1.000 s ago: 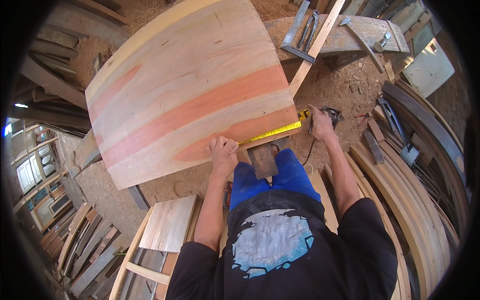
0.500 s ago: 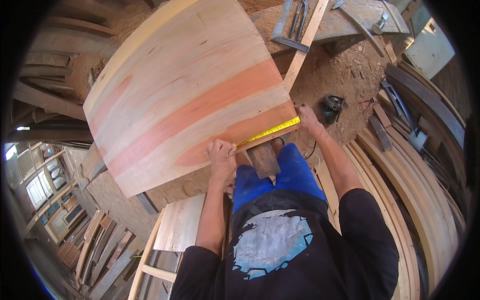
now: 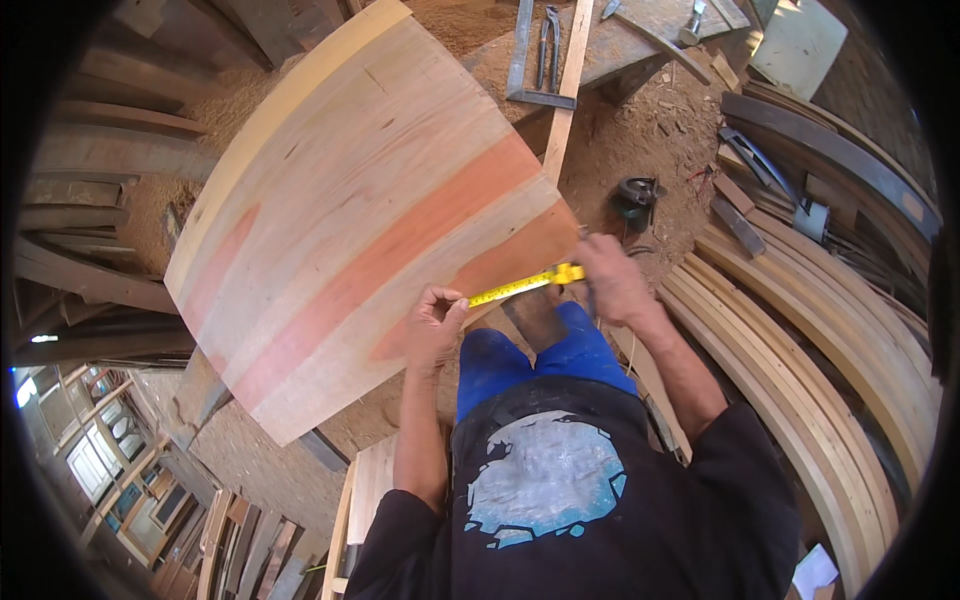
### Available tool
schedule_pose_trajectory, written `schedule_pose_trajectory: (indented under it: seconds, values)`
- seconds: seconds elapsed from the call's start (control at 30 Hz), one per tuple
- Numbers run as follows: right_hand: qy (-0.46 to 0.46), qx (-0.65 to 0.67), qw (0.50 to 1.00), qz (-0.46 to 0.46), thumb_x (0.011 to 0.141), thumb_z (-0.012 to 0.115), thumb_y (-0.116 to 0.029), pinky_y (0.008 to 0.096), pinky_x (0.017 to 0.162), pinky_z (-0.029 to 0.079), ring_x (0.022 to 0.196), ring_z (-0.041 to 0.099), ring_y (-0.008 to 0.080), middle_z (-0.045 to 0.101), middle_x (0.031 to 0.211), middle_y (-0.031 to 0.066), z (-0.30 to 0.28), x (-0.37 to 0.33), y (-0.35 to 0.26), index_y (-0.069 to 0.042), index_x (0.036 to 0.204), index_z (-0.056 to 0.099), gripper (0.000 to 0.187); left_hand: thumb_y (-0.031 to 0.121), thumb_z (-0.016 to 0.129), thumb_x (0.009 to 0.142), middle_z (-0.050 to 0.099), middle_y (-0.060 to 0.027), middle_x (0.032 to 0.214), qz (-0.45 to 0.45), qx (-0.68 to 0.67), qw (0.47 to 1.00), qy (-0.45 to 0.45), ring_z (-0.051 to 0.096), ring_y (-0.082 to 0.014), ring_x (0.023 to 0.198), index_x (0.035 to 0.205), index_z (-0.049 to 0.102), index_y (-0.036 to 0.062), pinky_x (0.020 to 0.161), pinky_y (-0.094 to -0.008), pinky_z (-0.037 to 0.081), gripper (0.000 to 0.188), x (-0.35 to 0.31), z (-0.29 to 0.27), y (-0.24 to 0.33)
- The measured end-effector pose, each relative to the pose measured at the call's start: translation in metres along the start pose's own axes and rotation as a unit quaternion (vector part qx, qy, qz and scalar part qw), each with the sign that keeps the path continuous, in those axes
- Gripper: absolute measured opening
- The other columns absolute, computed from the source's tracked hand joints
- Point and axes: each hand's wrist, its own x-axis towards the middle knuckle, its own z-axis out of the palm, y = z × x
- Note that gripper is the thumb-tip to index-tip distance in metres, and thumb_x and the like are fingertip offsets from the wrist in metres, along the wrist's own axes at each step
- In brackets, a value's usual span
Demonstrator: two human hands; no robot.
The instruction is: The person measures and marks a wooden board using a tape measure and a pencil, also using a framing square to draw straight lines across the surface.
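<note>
A yellow tape measure is stretched between my two hands, above the near edge of a large wooden panel with reddish streaks. My left hand pinches the blade's end between thumb and fingers. At the other end, my right hand, slightly blurred, is closed around the yellow case, close to the panel's near right corner. A dark flat piece shows below the blade, near my blue-clad knees.
A circular-saw-like power tool stands on the dusty ground to the right. Beyond the panel, a metal square and pincers lie by a narrow wooden strip. Long timber strips are stacked at right.
The tape has come away from the panel's near edge, and its exposed length is shorter. My left thumb and fingers now pinch its end in plain sight. The whole view has shifted.
</note>
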Motion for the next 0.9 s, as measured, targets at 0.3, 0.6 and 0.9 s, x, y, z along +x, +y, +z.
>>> schedule_pose_trajectory:
  seconds: [0.3,0.6,0.9]
  values:
    - [-0.083,0.191,0.975,-0.078,0.086,0.074,-0.016,0.0539,0.095,0.051,0.116,0.061,0.0496,0.065,0.125,0.0253,0.168,0.11,-0.171,-0.004,0.128,0.058,0.046,0.021,0.064,0.101,0.06,-0.022,0.128,0.077,0.132,0.973,0.171,0.065,-0.0284,0.112,0.146,0.05,-0.002,0.099,-0.0382,0.053,0.052,0.006,-0.099,-0.011]
    - [0.318,0.035,0.947,0.029,0.082,0.077,-0.013,0.0534,0.094,0.054,0.106,0.067,0.0486,0.073,0.107,0.0259,0.041,0.178,-0.03,-0.007,0.103,0.074,0.022,0.027,0.075,0.089,0.042,-0.029,0.149,0.175,0.514,0.83,0.126,0.033,-0.0484,0.143,0.149,0.046,0.0017,0.12,-0.0609,0.024,0.071,0.027,-0.115,0.035]
    - [0.23,-0.103,0.938,0.239,0.089,0.074,-0.022,0.0509,0.093,0.053,0.113,0.062,0.0418,0.062,0.118,0.0207,-0.015,0.19,0.034,-0.013,0.13,0.066,0.043,0.035,0.069,0.092,0.027,-0.0332,0.162,0.136,0.562,0.815,0.042,0.024,-0.051,0.15,0.153,0.037,-0.0024,0.123,-0.0638,0.019,0.079,0.132,-0.036,0.035]
